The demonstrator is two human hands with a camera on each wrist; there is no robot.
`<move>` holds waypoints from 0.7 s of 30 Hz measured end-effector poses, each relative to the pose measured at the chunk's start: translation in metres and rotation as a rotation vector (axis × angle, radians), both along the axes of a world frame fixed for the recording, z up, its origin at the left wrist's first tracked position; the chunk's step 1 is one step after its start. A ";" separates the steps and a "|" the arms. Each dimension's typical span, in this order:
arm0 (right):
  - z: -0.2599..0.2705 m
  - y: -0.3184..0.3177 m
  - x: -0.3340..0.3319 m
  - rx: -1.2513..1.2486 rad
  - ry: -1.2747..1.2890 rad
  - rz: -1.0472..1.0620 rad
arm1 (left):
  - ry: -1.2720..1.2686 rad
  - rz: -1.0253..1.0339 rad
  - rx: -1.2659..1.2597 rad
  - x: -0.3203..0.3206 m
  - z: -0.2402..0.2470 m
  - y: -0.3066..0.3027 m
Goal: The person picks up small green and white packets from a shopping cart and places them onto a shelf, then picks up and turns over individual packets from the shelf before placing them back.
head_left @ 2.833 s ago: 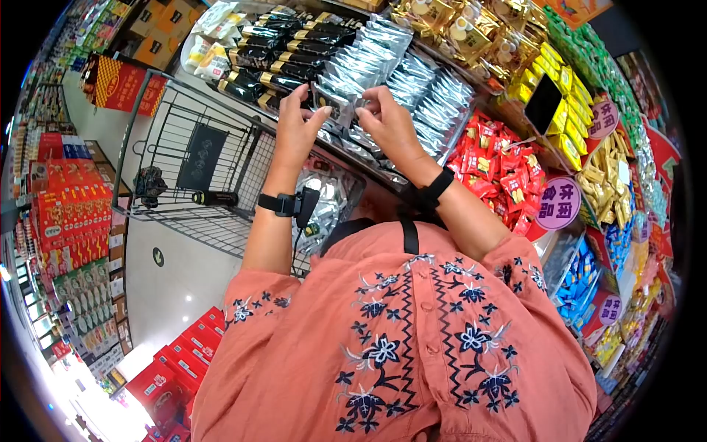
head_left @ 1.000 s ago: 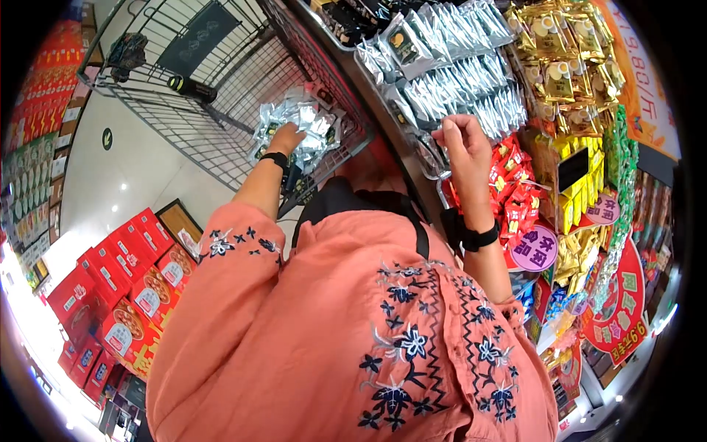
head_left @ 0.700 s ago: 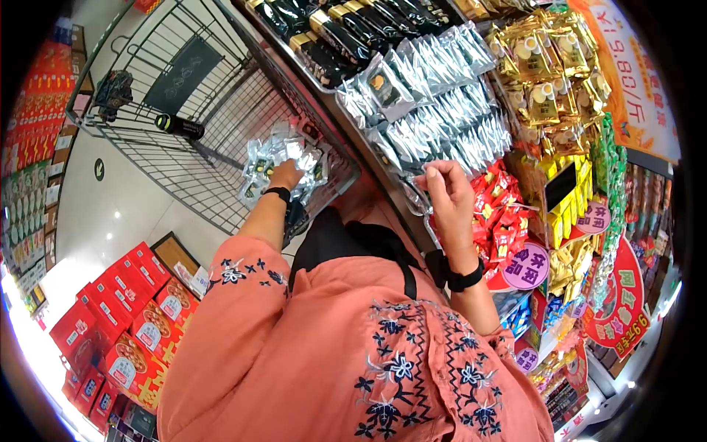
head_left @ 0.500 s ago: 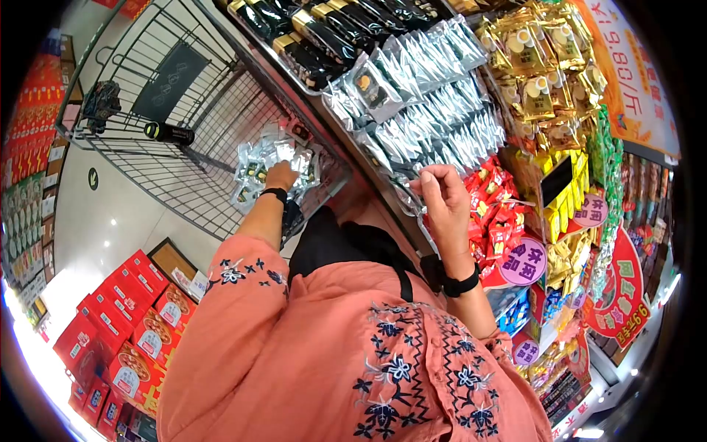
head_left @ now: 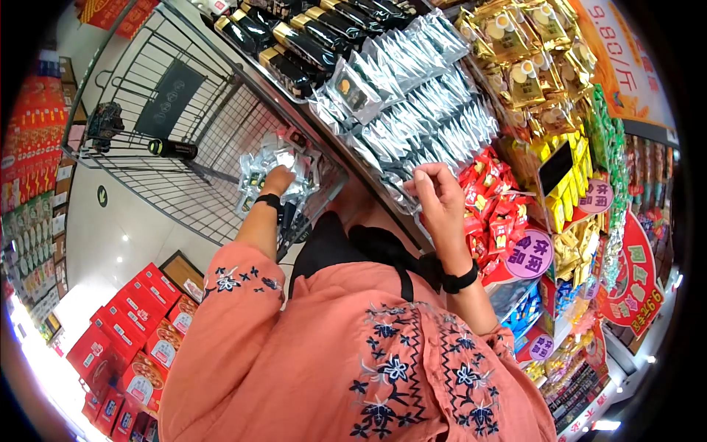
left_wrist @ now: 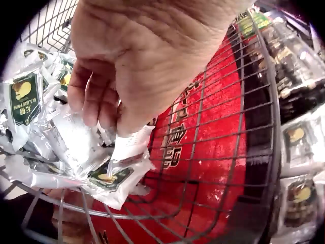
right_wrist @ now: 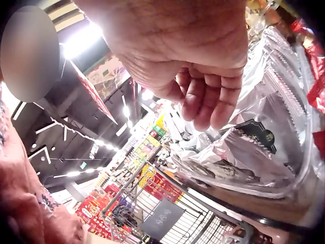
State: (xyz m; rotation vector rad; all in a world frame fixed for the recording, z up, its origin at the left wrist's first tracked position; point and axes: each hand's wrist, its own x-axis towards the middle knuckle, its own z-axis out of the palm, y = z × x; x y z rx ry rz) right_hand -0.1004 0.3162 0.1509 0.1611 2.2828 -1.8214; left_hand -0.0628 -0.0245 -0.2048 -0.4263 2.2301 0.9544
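Observation:
My left hand (head_left: 277, 180) reaches down into a wire shopping cart (head_left: 324, 193), over a loose heap of silver snack packets (head_left: 298, 163). In the left wrist view its fingers curl and the thumb pinches a silver packet (left_wrist: 131, 146) at the top of the heap; the fingertips are partly hidden behind the palm. My right hand (head_left: 440, 197) hovers at the front edge of the display, fingers loosely bent and nothing in them. Close beyond it, rows of silver packets (head_left: 434, 103) stand in a clear plastic tray (right_wrist: 289, 190), seen in the right wrist view.
Black packs with gold ends (head_left: 302, 40) lie behind the silver rows. Red packets (head_left: 490, 214), gold packs (head_left: 530, 74) and yellow packs (head_left: 571, 169) fill bins on the right. A dark bottle (head_left: 173, 149) lies in the cart. Red boxes (head_left: 121, 324) are stacked at lower left.
Earlier both hands were together over the silver rows. Since then the left hand has gone down into the cart, and the right has drawn back to the display's front edge.

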 end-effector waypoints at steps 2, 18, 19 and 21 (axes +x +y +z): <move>0.004 -0.002 -0.003 -0.020 0.012 0.017 | 0.028 0.023 0.039 0.001 0.029 -0.011; 0.035 -0.023 -0.010 -0.204 0.287 0.436 | 0.816 0.483 0.289 0.021 0.386 0.106; 0.036 -0.024 -0.010 -0.205 0.286 0.470 | 0.980 0.342 0.145 0.020 0.393 0.118; 0.038 -0.025 -0.005 -0.340 0.250 0.503 | 1.107 0.196 0.038 0.022 0.412 0.143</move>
